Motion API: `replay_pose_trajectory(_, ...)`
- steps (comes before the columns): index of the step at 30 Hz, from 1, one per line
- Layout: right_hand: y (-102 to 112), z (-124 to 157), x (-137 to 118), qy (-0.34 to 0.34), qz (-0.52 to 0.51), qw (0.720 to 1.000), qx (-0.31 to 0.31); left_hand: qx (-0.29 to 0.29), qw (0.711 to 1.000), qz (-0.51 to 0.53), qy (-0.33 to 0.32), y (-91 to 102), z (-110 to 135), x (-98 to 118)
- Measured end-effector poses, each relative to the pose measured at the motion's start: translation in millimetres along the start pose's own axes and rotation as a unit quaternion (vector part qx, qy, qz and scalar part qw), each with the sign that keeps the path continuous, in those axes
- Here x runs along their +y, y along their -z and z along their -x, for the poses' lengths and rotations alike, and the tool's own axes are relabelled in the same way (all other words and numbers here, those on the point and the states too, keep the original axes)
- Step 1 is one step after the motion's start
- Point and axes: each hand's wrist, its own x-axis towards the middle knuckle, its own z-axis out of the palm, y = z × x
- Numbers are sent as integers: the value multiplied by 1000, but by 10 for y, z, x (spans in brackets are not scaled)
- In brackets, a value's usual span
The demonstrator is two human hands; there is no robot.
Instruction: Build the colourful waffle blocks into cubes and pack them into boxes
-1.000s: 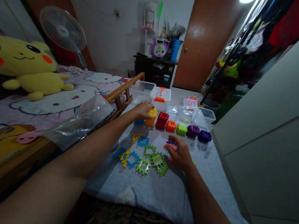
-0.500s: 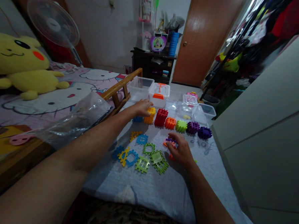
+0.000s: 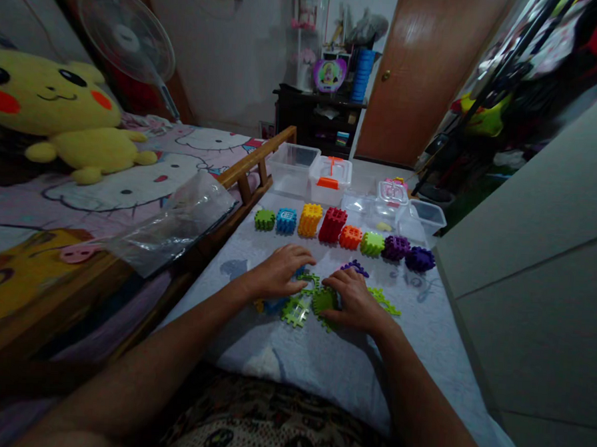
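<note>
flat puzzle tiles (image 3: 296, 311) lie on the grey sheet (image 3: 321, 368), near centre | left hand (image 3: 280, 274) palm down on them, fingers loosely spread | right hand (image 3: 353, 300) covers green tile (image 3: 323, 299), grip cannot be told | row of cubes (image 3: 332, 224) farther | clear boxes (image 3: 294, 166) behind it

Both hands were down on the near side of the red cube (image 3: 332, 224). Left hand (image 3: 278, 274): palm down, just left of the cube's line, fingers (image 3: 301, 256) angled right. Right hand (image 3: 350, 298): palm down, just right of it, fingers (image 3: 334, 281) curled and angled left. Fingertips almost met. Forearms were bare, extended, converging toward the cube. Grip was unclear on both.
</note>
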Motion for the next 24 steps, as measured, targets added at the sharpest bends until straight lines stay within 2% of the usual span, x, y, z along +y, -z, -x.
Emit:
replay_pose_trajectory(5,-22,-36,60,-4,-24,999,27,-42,999,-24,18,-143,63,63)
replay_pose_trajectory(11,-26,-91,210,-60,-35,983,168,-74,995,-50,35,-199,-14,70)
replay_pose_trajectory(14,-56,-108,249,-81,-3,978,193,-65,995,-62,38,-224,-25,84)
replay_pose_trajectory(16,-74,-110,247,-79,16,981,176,-64,995,-67,40,-224,-28,105)
replay_pose_trajectory(20,-56,-70,200,-53,31,993,97,-68,994,-66,56,-207,-35,155)
replay_pose_trajectory(24,7,-7,170,-58,12,998,28,-56,993,-69,79,-207,-42,165)
